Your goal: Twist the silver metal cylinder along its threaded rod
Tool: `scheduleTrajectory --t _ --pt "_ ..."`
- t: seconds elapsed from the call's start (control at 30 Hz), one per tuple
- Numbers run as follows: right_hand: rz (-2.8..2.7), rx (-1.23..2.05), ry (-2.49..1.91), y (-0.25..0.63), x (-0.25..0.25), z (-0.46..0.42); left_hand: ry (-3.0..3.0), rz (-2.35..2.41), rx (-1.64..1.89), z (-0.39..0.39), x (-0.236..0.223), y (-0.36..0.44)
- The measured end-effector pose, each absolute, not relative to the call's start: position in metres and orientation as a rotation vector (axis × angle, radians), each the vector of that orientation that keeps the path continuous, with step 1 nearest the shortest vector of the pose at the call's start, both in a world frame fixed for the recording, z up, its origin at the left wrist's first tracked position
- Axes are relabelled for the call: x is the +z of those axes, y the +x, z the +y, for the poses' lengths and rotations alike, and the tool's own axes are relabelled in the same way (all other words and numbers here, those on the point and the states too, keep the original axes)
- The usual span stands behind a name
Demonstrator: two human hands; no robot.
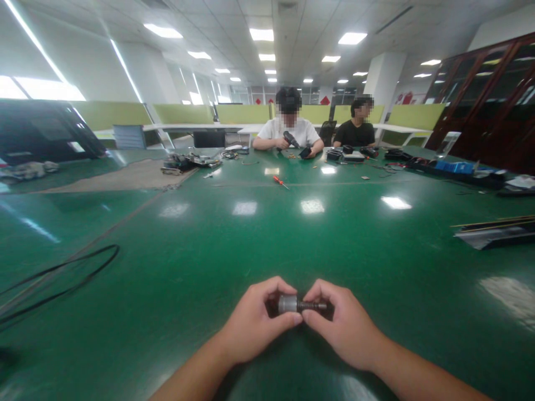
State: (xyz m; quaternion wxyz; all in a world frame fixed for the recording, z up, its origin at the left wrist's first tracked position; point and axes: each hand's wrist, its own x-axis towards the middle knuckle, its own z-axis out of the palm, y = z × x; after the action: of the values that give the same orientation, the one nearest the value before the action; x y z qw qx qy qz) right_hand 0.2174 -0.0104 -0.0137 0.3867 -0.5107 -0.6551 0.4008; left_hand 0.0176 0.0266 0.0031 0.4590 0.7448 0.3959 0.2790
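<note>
Low in the head view, close to me, both hands meet over the green tabletop around a small metal cylinder with a ribbed shaft [288,303]. Its thick grey body lies at the left, and the thinner dark shaft points right. My left hand [254,314] is closed around the grey body, thumb in front and fingers behind. My right hand [345,320] curls about the shaft, its thumb and index fingertips closed where shaft and body meet. The two thumbs nearly touch. The other fingers of both hands are mostly hidden.
The green table [200,245] spreads ahead. An orange screwdriver [278,180] lies further off. A black cable [96,267] loops at left, and long dark strips [497,231] lie at right. Across the table, a person [288,131] holds a power drill [291,140]; another person [357,131] sits beside.
</note>
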Motion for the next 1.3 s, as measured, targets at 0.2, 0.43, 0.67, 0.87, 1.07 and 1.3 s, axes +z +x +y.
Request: scheduleTrajectory --t 0.2,0.43,0.67,0.87,1.07,1.3 --pt "-1.673 1.016 -1.299 0.219 -0.0153 -0.0097 1.842 0.981 0.689 0.0268 0.0024 0.0171" --pt "-1.68 1.017 -1.287 0.2193 -0.0142 -0.011 1.858 0.988 0.673 0.0269 0.0024 0.017" --pt "-1.695 1.018 -1.284 0.2197 -0.0137 -0.0098 1.84 0.976 0.675 0.0266 0.0029 0.0168" --pt "-1.686 1.029 -1.292 0.2201 -0.0143 -0.0097 1.852 0.974 0.683 0.026 0.0013 0.0169" --pt "-1.666 1.056 -1.301 0.2204 -0.0128 -0.009 1.805 0.966 0.707 0.0273 0.0002 0.0166" --pt "-1.644 1.086 -1.304 0.2204 -0.0134 -0.0087 1.771 0.949 0.726 0.0272 0.0018 0.0177"
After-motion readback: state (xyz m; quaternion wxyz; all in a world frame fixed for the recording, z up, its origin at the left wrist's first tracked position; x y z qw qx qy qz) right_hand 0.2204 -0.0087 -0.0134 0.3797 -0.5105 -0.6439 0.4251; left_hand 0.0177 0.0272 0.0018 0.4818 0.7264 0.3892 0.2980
